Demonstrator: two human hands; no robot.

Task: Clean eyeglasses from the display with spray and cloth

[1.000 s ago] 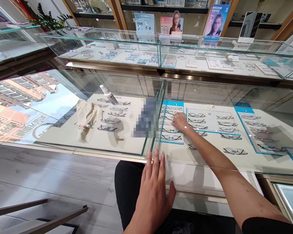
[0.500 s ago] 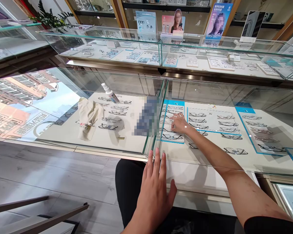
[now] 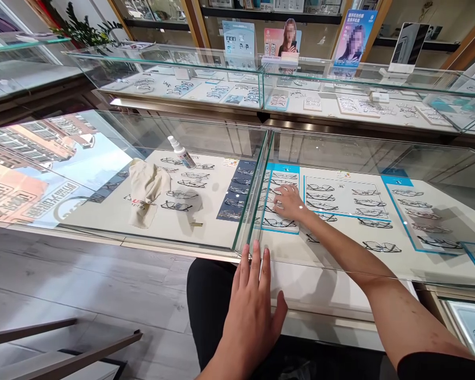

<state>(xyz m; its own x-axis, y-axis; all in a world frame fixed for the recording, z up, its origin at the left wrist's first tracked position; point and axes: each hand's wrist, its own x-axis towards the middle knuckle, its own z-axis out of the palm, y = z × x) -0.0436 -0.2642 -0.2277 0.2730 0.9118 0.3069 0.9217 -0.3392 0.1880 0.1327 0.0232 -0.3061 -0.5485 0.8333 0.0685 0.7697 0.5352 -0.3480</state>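
- my left hand [image 3: 255, 311] lies flat, palm down, fingers straight and close together, at the near edge of the counter [image 3: 150, 244], just where the two glass cases meet. it has hold of nothing.
- my right hand [image 3: 290, 203] is inside the right-hand case, under its glass top, with the forearm crossing the near edge.
- its fingers bend down onto the glasses [image 3: 276, 194] laid in rows on the blue-edged tray [image 3: 281, 168] at the left end of that case. i cannot tell whether they have closed on a frame or only touch it.
- just to the right of that tray is a wider white tray [image 3: 340, 198] with more frames, and a loose frame [image 3: 381, 246] lies nearer the front edge.
- at the left case i see a dark blue tray [image 3: 241, 164] against the dividing glass, a beige cloth [image 3: 146, 190] near the middle and a white spray bottle [image 3: 181, 152] toward the back edge.
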